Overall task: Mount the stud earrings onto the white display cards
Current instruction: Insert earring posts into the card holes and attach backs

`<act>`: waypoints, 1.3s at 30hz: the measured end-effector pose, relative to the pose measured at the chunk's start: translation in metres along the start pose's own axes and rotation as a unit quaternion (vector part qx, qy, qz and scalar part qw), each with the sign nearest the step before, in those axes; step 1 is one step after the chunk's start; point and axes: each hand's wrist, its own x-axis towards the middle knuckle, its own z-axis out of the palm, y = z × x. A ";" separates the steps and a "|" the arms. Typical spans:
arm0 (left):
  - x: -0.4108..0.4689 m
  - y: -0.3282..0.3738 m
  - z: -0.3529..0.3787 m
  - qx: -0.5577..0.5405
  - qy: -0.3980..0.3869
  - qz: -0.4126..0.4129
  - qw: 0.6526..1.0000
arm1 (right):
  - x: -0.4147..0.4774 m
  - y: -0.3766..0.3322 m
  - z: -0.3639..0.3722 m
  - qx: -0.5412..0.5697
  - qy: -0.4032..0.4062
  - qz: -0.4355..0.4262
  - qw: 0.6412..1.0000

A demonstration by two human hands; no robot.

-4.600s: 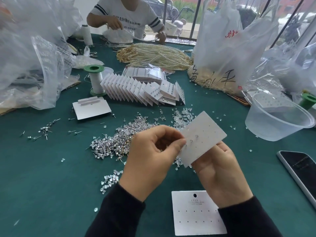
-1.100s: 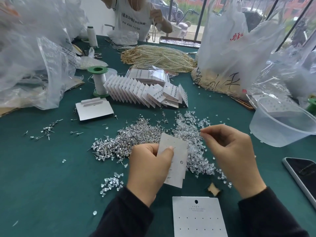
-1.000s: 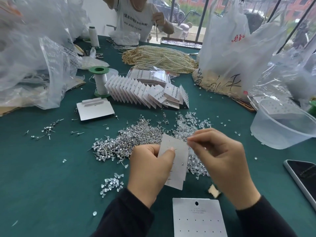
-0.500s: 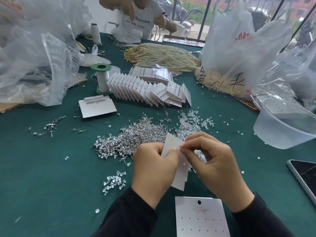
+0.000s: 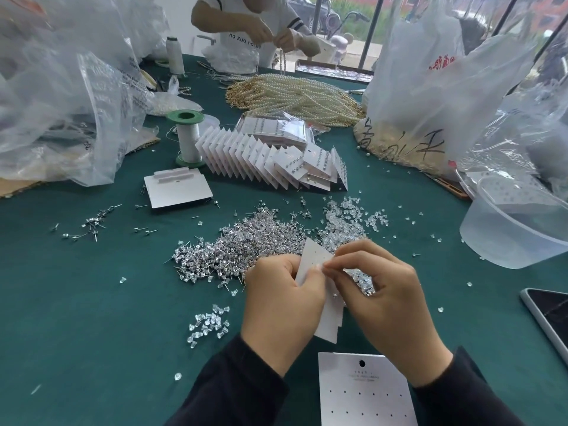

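Observation:
My left hand (image 5: 284,312) grips a white display card (image 5: 315,261) upright above the green table, thumb on its face. My right hand (image 5: 384,302) pinches something tiny at the card's face, right by my left thumb tip; the item is too small to name. A heap of silver stud earrings (image 5: 242,244) lies just behind my hands, with clear plastic backs (image 5: 344,219) to its right. A blank card with punched holes (image 5: 364,392) lies flat near the table's front edge. Filled cards (image 5: 270,158) stand fanned in a row further back.
A clear plastic tub (image 5: 516,229) stands at the right, a phone (image 5: 550,315) below it. A small pile of backs (image 5: 210,325) sits left of my wrist. A green spool (image 5: 187,136), a card stack (image 5: 178,192), plastic bags and pearl strands (image 5: 292,98) fill the back, where another person works.
My right hand came in from the pile of backs to the card and now pinches at its face beside my left thumb. The card stayed in my left hand.

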 end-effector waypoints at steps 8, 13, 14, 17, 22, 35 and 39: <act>0.000 0.002 0.000 -0.046 -0.038 -0.023 0.998 | 0.000 -0.001 -0.004 0.016 -0.010 0.014 1.000; -0.001 0.004 0.000 -0.017 -0.027 -0.009 0.999 | -0.001 -0.003 -0.004 0.010 -0.008 -0.001 1.000; -0.001 0.004 0.000 -0.006 -0.026 0.000 1.000 | -0.001 -0.003 -0.004 0.005 -0.009 -0.005 1.000; 0.000 0.003 -0.001 0.000 -0.032 0.002 0.999 | -0.001 -0.005 -0.002 -0.004 -0.004 -0.011 1.000; 0.000 0.005 0.000 -0.051 -0.041 -0.021 0.998 | -0.002 -0.006 -0.001 -0.007 -0.012 -0.012 1.000; 0.008 0.011 -0.008 -0.165 -0.082 -0.071 0.980 | 0.006 0.002 -0.015 0.115 0.083 0.092 0.986; 0.012 -0.003 -0.012 0.173 0.098 0.033 0.979 | 0.010 0.005 -0.025 0.314 0.140 0.217 0.914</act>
